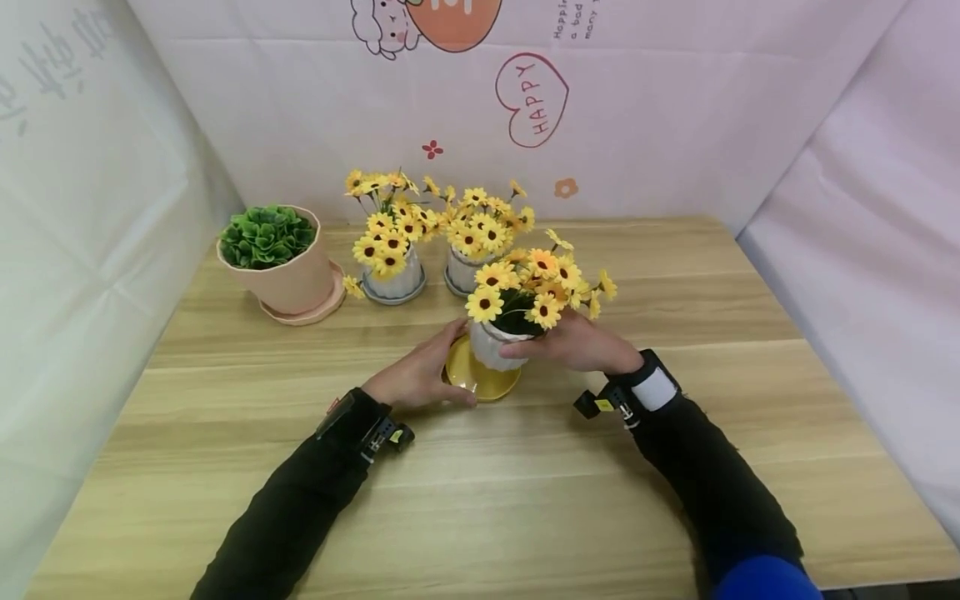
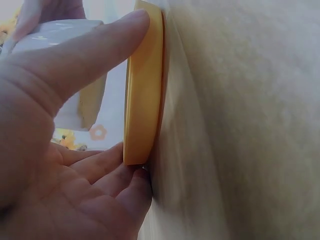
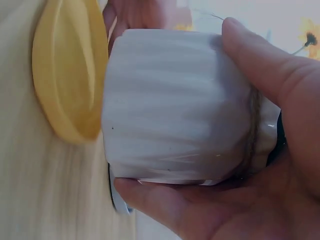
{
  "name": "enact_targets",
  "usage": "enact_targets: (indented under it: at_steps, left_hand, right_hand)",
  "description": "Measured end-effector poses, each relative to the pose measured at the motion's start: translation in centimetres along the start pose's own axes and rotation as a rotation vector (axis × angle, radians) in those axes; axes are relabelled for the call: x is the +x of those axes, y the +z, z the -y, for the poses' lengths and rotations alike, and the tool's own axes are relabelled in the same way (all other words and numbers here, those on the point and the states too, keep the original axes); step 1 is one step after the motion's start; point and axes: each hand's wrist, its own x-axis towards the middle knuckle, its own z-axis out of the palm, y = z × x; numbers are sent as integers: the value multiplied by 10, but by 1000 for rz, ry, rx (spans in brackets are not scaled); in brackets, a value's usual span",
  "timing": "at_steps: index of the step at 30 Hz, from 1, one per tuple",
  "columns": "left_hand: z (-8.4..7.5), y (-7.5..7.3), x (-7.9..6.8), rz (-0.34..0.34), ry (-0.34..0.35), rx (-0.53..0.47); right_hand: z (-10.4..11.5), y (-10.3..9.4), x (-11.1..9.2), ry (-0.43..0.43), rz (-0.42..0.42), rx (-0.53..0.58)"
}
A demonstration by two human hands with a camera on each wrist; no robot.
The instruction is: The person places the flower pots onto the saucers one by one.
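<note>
My right hand (image 1: 573, 342) grips a white ribbed flowerpot (image 3: 175, 105) with a twine band near its rim, thumb on one side and fingers on the other. Yellow daisy-like flowers (image 1: 543, 287) stand in it. The pot is held over a yellow saucer (image 1: 480, 379); in the right wrist view a gap shows between its base and the saucer. My left hand (image 1: 420, 375) holds the saucer by its edge, its thumb (image 2: 132, 30) on the near side and its fingers on the far side. The saucer sits on the wooden table (image 1: 517, 500).
Behind my hands stand two similar white pots, a left one (image 1: 395, 275) and a right one (image 1: 463, 271), on grey saucers with yellow flowers. A pink pot (image 1: 292, 279) of green leaves stands on a pink saucer at the left. A printed cloth (image 1: 637, 108) hangs behind the table.
</note>
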Motion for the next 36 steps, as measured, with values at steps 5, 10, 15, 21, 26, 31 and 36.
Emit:
enact_targets:
  at_steps: [5, 10, 15, 21, 26, 31, 36]
  left_hand:
    - [0, 0, 1, -4, 46, -40]
    - [-1, 1, 1, 11, 21, -56]
    - [0, 1, 1, 29, 14, -77]
    - [1, 0, 2, 34, 14, -70]
    - [-2, 0, 0, 27, -7, -79]
    - [-3, 0, -1, 23, -25, -104]
    - [-3, 1, -2, 28, -32, -113]
  right_hand:
    - [4, 11, -2, 88, 72, 7]
    - [6, 21, -1, 160, 108, -46]
    - [5, 26, -2, 184, 131, -107]
    - [6, 29, -3, 202, 144, -141]
    - [7, 31, -2, 181, 134, -134]
    - [8, 33, -3, 220, 129, -116]
    - [5, 37, -4, 241, 132, -102]
